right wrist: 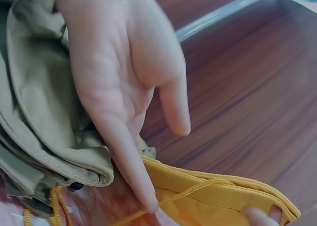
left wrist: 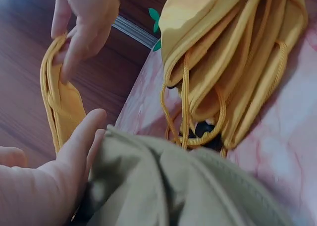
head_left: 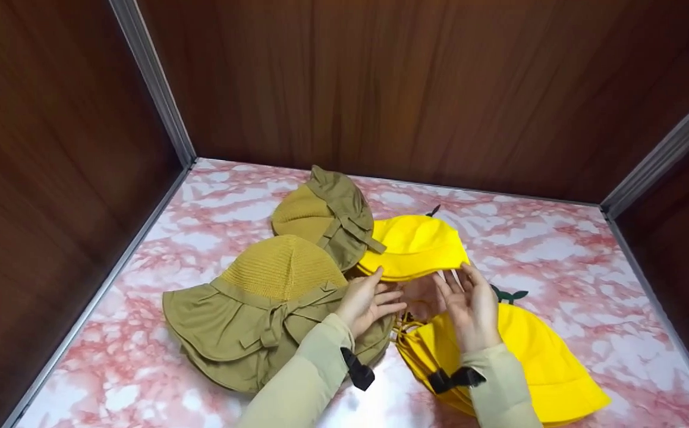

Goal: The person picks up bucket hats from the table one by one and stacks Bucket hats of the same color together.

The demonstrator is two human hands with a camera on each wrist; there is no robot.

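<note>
A bright yellow bucket hat (head_left: 418, 246) with a small dark sprig on top lies toward the back, its brim facing me. My right hand (head_left: 472, 309), palm up, pinches the right end of that brim between thumb and fingers; the left wrist view also catches this right hand (left wrist: 91, 23) at the folded edge. My left hand (head_left: 371, 303) has its fingers spread and straight, thumb tip right at the brim's left end. It lies over a large khaki hat (head_left: 282, 267) with a knitted crown and bow. In the right wrist view, the left hand (right wrist: 119, 72) is beside khaki fabric.
Behind the large khaki hat is a smaller khaki hat (head_left: 302, 214), overlapping the yellow one. More yellow hats (head_left: 546, 362) with a green sprig and cords (left wrist: 185, 102) lie stacked at front right. Brown wood-look panels (head_left: 380, 89) enclose the pink marbled table (head_left: 594, 285).
</note>
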